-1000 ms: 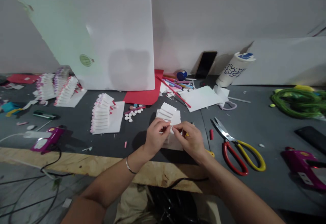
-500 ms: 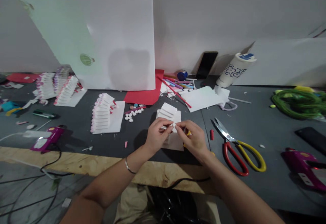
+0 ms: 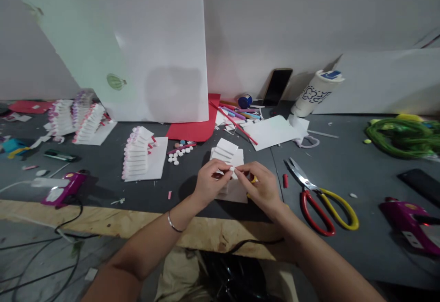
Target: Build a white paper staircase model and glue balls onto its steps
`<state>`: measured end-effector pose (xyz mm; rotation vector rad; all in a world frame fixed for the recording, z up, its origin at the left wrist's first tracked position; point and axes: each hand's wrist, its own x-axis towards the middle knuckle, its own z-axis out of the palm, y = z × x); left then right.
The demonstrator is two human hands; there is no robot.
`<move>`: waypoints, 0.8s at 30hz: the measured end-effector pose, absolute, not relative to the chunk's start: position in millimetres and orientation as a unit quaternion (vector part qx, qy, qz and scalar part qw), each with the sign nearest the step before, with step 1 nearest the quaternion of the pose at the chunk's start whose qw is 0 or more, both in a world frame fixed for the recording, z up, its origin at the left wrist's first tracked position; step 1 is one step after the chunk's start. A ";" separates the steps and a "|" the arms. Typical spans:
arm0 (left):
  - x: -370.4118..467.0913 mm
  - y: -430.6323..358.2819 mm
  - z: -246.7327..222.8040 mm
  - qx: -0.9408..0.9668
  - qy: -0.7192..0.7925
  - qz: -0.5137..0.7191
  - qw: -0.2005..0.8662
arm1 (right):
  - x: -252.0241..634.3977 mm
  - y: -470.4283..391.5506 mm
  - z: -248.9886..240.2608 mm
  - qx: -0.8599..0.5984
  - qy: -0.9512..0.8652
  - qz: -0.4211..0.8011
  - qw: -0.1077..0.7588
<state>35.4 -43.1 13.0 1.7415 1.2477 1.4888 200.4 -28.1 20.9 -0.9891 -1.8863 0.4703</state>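
Note:
My left hand (image 3: 212, 179) and my right hand (image 3: 259, 185) meet at their fingertips over a white card. Both pinch a small white piece (image 3: 232, 168), round-looking and mostly covered by the fingers. Beneath them lies the white card (image 3: 237, 195), bearing a fan of white stepped strips (image 3: 225, 150) that is partly hidden by my left hand. Something yellow (image 3: 253, 179) shows behind the fingers of my right hand. To the left, several small white round pieces (image 3: 176, 156) lie loose beside a finished-looking fan with pale pink round ends (image 3: 137, 155) on its own card.
Scissors (image 3: 311, 187) with red and yellow handles lie open on the right, near a red stub (image 3: 285, 181). Magenta devices (image 3: 68, 187) sit at both sides. Behind stand a phone (image 3: 277, 86) and a white tumbler (image 3: 316, 93). Green cord (image 3: 402, 138) lies far right.
The fingertips have shifted slightly around the small white piece, which has turned and moved a little left. The objects on the table stay in place.

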 end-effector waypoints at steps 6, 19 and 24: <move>36.3 -43.9 14.4 0.637 0.483 0.552 0.239 | 197.5 -31.4 19.2 -0.405 -0.750 0.235 0.467; 39.9 -45.6 6.0 0.680 0.493 0.528 0.124 | 190.2 -30.9 13.5 -0.460 -0.693 0.304 0.464; 38.1 -45.6 5.6 0.718 0.470 0.503 0.104 | 191.1 -28.0 11.9 -0.483 -0.663 0.333 0.466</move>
